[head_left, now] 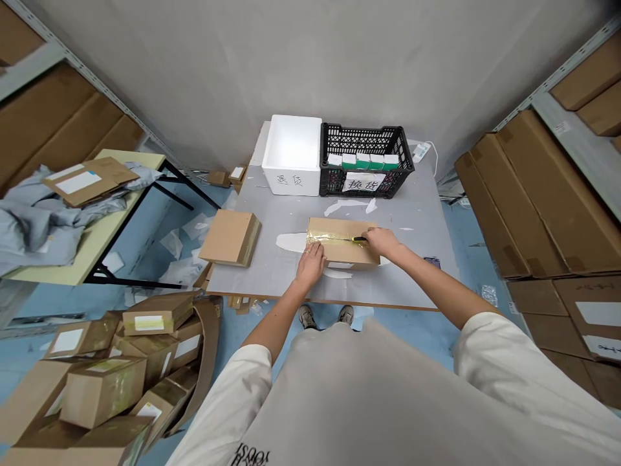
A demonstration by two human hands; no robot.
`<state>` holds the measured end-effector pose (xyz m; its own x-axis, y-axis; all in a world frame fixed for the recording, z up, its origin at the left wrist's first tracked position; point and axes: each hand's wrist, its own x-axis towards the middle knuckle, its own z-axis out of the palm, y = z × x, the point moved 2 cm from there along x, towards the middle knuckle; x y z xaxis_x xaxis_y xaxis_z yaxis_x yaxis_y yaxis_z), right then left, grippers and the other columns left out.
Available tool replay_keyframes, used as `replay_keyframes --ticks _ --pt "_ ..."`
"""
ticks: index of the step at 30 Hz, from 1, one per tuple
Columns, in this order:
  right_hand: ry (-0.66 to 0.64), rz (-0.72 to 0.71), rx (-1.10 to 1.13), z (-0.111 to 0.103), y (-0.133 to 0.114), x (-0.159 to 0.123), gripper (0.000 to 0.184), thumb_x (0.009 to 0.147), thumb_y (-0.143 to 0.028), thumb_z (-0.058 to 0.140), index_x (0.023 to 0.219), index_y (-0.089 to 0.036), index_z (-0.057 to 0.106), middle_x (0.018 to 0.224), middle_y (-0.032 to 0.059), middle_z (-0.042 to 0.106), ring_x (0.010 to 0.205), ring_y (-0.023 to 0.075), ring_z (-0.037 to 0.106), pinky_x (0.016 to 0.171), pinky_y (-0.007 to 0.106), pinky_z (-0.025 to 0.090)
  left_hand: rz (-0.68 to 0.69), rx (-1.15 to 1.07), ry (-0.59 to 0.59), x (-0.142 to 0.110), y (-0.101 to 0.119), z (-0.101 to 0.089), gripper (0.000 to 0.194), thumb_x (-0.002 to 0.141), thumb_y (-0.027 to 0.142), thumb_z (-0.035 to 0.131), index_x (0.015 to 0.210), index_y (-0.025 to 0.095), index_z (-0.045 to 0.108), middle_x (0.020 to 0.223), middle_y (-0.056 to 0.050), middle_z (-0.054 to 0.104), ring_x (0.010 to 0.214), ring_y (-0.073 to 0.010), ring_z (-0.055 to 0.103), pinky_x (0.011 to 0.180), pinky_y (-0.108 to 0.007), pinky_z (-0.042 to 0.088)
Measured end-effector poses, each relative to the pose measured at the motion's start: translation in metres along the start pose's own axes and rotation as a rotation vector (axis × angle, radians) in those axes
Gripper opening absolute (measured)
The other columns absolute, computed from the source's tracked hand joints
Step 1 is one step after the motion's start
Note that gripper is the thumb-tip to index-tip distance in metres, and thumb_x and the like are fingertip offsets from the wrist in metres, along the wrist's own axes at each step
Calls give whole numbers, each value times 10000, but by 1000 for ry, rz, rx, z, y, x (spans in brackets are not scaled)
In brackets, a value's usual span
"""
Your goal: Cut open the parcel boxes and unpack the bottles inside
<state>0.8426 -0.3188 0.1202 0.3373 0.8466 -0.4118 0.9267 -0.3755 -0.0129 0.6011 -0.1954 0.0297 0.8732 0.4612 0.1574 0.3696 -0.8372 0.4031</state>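
A closed cardboard box (342, 241) lies flat on the grey table (412, 259), with yellowish packing tape (320, 238) along its top seam. My right hand (381, 242) grips a black-and-yellow utility knife (359, 239), whose tip rests on the tape near the box's middle. My left hand (310, 264) presses on the box's near left corner with its fingers spread. A second cardboard box (230, 237) sits to the left on the table, apart from both hands.
At the table's far edge stand a white foam box (291, 155) and a black plastic crate (366, 145) holding several small white-and-green boxes. A pile of small cartons (104, 382) lies on the floor at lower left. Large cartons (533, 194) fill shelves on the right.
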Motion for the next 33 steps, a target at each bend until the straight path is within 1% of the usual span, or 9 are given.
replay_keyframes --ticks 3,6,11,15,19,23,27,30,33 --pt "2 18 12 4 16 -6 324 1025 -250 481 1197 -196 750 1198 204 703 1075 330 687 882 400 496 -5 11 -10 0 0 2 466 1017 251 423 1463 150 511 1530 -175 531 1476 -311 455 1260 -528 358" --pt "11 72 14 11 40 -16 296 1003 -232 512 1152 -193 766 1184 210 707 1068 339 686 882 415 492 -3 27 -16 1 -2 5 464 1028 259 403 1461 136 511 1543 -178 519 1481 -313 447 1264 -524 354" --pt "35 103 58 22 78 -39 285 1001 -299 543 1152 -216 770 1135 192 716 1063 334 680 881 417 482 27 43 -11 1 -2 7 470 1031 258 390 1476 146 493 1543 -164 517 1484 -317 443 1270 -535 342" --pt "13 122 32 22 98 -54 303 1005 -328 532 1175 -222 759 1165 180 713 1073 330 674 856 406 482 24 56 -32 2 1 6 481 1021 249 403 1487 158 482 1542 -164 518 1473 -320 450 1257 -551 356" --pt "1 93 4 18 114 -64 328 1014 -355 502 1207 -236 739 1198 154 715 1077 320 671 836 389 481 20 81 -55 3 4 1 471 1018 238 400 1473 155 491 1541 -164 507 1471 -318 436 1253 -527 358" --pt "23 122 5 21 135 -70 325 1001 -382 512 1180 -237 741 1180 145 733 1028 308 681 788 361 470 6 97 -61 8 9 -6 442 992 193 428 1422 189 532 1475 -151 536 1405 -317 482 1201 -502 406" --pt "83 165 127 33 153 -76 354 997 -439 501 1193 -255 731 1120 109 758 965 285 685 720 322 439 -34 103 -99 26 28 -9 472 938 158 496 1402 230 547 1429 -141 542 1360 -326 496 1136 -494 441" --pt "135 150 259 43 155 -76 362 982 -456 524 1211 -256 720 1067 83 770 929 262 682 694 298 411 42 66 -183 48 54 -3 532 939 288 592 1459 238 495 1487 -138 501 1395 -335 460 1150 -478 410" --pt "172 147 343 51 153 -73 360 965 -465 551 1188 -241 724 1011 77 770 881 248 670 677 286 389 151 61 -278 71 80 9 754 851 434 747 1503 226 432 1513 -155 479 1422 -359 429 1195 -488 337"
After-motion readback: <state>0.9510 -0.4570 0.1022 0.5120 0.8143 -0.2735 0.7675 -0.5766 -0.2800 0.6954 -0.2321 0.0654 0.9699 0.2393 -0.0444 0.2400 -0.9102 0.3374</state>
